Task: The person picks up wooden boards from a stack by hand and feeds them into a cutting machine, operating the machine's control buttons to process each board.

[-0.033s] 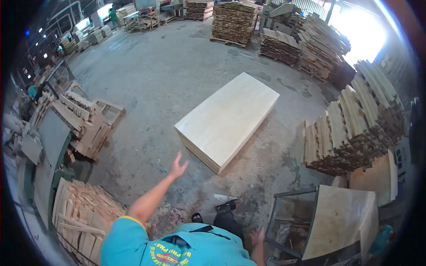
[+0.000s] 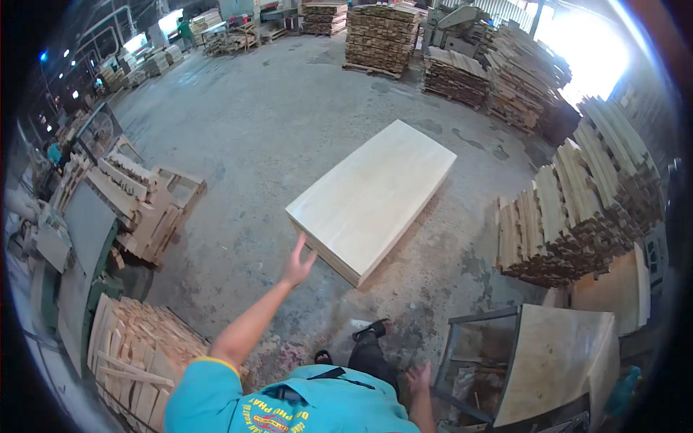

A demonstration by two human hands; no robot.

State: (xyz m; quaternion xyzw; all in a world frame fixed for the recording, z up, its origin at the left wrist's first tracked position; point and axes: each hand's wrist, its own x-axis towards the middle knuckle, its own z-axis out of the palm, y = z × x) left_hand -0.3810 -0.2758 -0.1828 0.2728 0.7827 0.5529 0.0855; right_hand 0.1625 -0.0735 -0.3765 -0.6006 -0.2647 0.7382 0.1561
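A stack of pale plywood sheets (image 2: 372, 198) lies on the concrete floor in front of me, its top sheet smooth and its layered edges facing me. My left hand (image 2: 297, 267) reaches out with fingers spread, empty. Its fingertips overlap the stack's near left side in the picture; whether they touch it I cannot tell. Low at my right side hangs my right hand (image 2: 419, 378), fingers apart and nothing in them. It is nearest to a dark metal frame (image 2: 446, 353) with a plywood panel (image 2: 552, 361) on its side.
Piled wooden strips (image 2: 144, 353) stand close on my left, with a green machine (image 2: 97, 238) and wooden pallets (image 2: 162, 213) beyond. Stacked boards (image 2: 570, 213) rise on the right. More lumber stacks (image 2: 381, 40) line the back. A person (image 2: 185, 30) stands far off at the back left.
My left hand has moved slightly right, closer to the plywood stack's edge. My right hand has risen a little. The stack has not moved on the floor.
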